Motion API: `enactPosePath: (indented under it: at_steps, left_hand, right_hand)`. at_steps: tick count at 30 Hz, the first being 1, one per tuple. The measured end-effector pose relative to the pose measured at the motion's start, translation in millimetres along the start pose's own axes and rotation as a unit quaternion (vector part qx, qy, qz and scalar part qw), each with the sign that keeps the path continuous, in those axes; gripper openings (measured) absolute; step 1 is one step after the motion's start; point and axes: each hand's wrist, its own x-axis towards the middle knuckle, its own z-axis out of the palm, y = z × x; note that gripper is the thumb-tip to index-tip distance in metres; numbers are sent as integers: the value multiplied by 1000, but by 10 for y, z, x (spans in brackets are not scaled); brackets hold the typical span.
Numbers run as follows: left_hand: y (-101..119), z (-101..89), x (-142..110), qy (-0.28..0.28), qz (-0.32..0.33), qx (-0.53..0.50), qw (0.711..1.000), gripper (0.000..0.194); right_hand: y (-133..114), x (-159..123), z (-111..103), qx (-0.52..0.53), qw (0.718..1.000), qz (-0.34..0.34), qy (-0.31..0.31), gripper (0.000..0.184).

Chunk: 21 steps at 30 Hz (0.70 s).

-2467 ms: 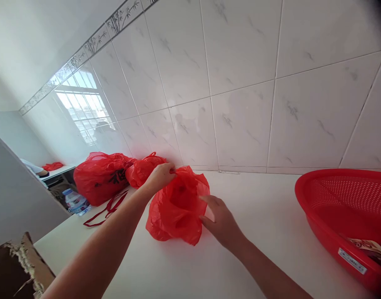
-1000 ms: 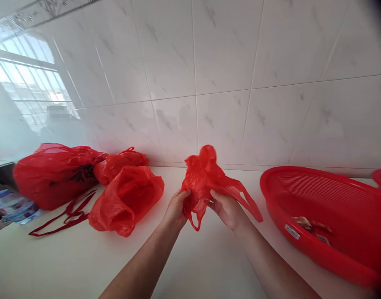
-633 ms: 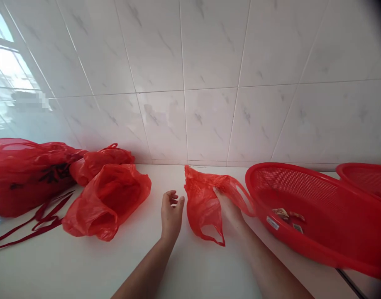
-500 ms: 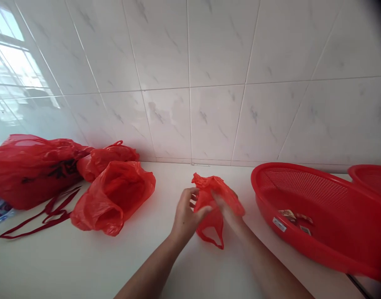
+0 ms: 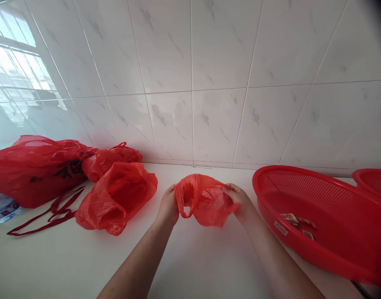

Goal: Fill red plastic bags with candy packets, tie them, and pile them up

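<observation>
Bag point(image 5: 211, 203), held near and left of basket point(image 5: 343, 232) | left hand point(image 5: 168, 204): fingers pinching bag edge | right hand point(image 5: 240, 201): fingers pinching opposite side, slightly blurred | Step: apparently working bag open | Next: likely calls for even outward pull.

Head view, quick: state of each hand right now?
Left hand: closed on the left edge of a red plastic carrier bag.
Right hand: closed on the same bag's right side, slightly blurred.

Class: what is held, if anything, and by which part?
A red plastic bag: left grip at its left edge, beside a handle loop; right grip at its right edge.
</observation>
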Motion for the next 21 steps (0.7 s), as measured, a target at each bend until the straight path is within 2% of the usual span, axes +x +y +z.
enactPosePath:
  at_steps: [3, 5, 8, 10, 12, 13, 14, 15, 16, 17, 19, 20, 21]
  left_hand:
    - [43, -281, 66, 98, 18, -35, 994, 14]
    - [67, -448, 79, 141, 20, -40, 989, 16]
    - [94, -596, 44, 166, -1, -31, 986, 22]
    - [124, -602, -26, 175, -2, -3, 985, 30]
    - [172, -531, -135, 190, 76, 90, 975, 40]
    - [200, -472, -200, 194, 149, 158, 957, 43]
    - [226, -401, -266, 185, 232, 235, 926, 43]
    - [247, -323, -327, 153, 308, 310, 886, 40]
    - [258, -244, -377, 91, 363, 377, 848, 35]
    - [257, -168, -411, 8, 389, 435, 812, 30]
    - [215, -46, -422, -168, 364, 522, 753, 30]
    - [175, -8, -402, -229, 326, 552, 732, 32]
    - [127, 15, -369, -261, 286, 576, 720, 31]
  right_hand:
    - [19, 148, -166, 60, 996, 25, 55, 10]
    - [36, 218, -206, 89, 992, 46, 74, 8]
    - [61, 254, -165, 119, 988, 65, 79, 7]
    - [70, 232, -112, 122, 988, 65, 72, 7]
    - [63, 185, -70, 105, 991, 67, 56, 10]
    - [52, 156, -56, 91, 993, 69, 43, 12]
    - [35, 128, -46, 74, 994, 69, 28, 13]
    - [12, 100, -40, 58, 996, 67, 13, 12]
    - [-17, 74, -37, 48, 997, 64, -2, 12]
    - [-50, 50, -35, 30, 998, 57, -16, 13]
    - [-126, 0, -30, -77, 996, 38, -23, 17]
    - [-164, -33, -22, -172, 985, 19, -1, 21]
    - [-200, -75, -6, -287, 957, -17, 38, 27]
